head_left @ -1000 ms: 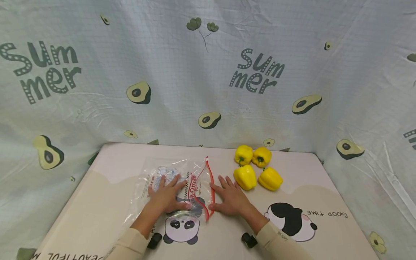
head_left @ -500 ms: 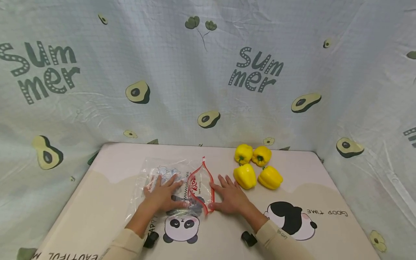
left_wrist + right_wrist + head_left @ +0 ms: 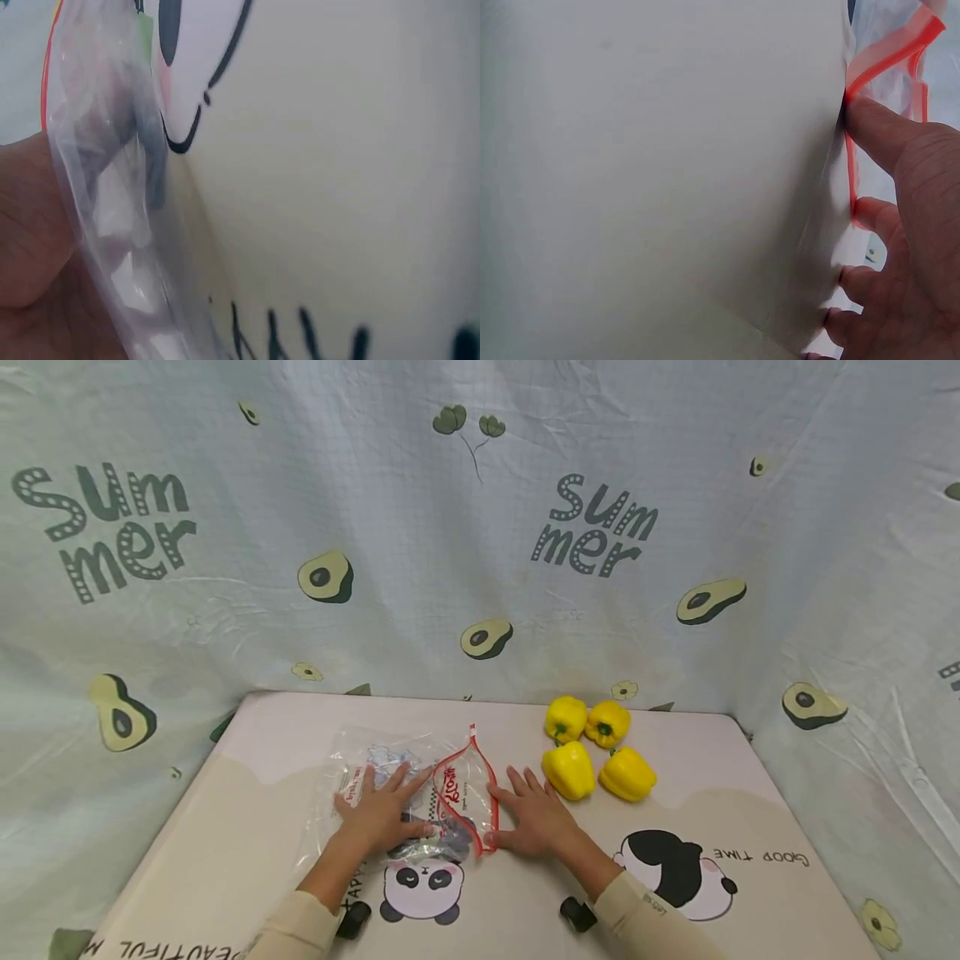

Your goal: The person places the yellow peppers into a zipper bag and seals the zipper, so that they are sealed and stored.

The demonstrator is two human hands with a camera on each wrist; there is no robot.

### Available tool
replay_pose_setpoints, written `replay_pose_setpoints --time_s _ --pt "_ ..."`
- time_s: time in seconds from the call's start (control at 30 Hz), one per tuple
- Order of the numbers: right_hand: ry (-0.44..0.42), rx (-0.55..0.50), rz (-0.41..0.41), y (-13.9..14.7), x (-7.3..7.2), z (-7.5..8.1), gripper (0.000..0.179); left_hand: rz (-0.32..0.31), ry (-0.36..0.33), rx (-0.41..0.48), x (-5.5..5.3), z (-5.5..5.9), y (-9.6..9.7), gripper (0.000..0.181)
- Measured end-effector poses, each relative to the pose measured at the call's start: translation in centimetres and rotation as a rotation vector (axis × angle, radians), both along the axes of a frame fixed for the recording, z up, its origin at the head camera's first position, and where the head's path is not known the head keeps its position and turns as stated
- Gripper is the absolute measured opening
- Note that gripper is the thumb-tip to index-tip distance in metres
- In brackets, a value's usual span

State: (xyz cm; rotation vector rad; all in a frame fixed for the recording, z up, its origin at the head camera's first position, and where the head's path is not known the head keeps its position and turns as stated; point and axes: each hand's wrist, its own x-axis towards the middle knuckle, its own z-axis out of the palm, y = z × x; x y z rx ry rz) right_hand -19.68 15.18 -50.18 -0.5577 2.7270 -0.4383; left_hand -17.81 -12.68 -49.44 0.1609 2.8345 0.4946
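Note:
A clear plastic zip bag [image 3: 465,777] with red print lies flat on the table, its red-edged mouth gaping toward the right. My left hand [image 3: 381,817] rests on the bag with fingers spread. In the left wrist view the wrinkled film of the bag [image 3: 112,165] runs along beneath the palm. My right hand [image 3: 538,817] lies spread at the bag's mouth. Its thumb and index fingertip touch the lower red edge, as the right wrist view shows, where the thumb [image 3: 885,131] presses on the red strip [image 3: 896,52]. The other fingertips are on the tabletop.
Several yellow bell peppers [image 3: 568,771] stand in a cluster at the back right, just beyond the right hand's fingers. The table [image 3: 247,793] carries a printed cover with pandas and lettering. A patterned curtain [image 3: 405,527] hangs behind and at the sides.
The bag's mouth has widened, its upper red edge drawn leftward from the lower one. My left hand slid slightly left with the bag's upper layer; the right hand stayed in place.

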Motion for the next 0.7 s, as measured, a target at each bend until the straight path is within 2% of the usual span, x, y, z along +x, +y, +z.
replay_pose_setpoints --time_s 0.13,0.23,0.33,0.57,0.63,0.7 --pt "0.002 0.004 0.011 -0.2 0.0 -0.1 0.08 -0.003 -0.028 -0.023 0.0 0.1 -0.1 0.083" --pt "0.005 0.011 0.02 -0.4 -0.1 -0.1 0.08 0.022 -0.056 -0.02 -0.3 0.4 -0.3 0.077" --pt "0.007 0.021 0.015 -0.4 -0.1 0.0 0.081 0.076 -0.065 0.027 -0.9 0.5 0.1 0.072" --pt "0.008 0.018 0.003 -0.1 0.0 0.3 0.079 0.249 -0.006 0.145 -1.5 0.6 2.5 0.072" --pt "0.01 0.013 0.004 -0.1 0.0 0.3 0.079 0.25 0.007 0.136 -1.5 0.4 2.7 0.067" --pt "0.008 0.01 0.002 0.0 0.0 0.2 0.079 0.222 0.019 0.127 -1.4 0.3 2.8 0.065"
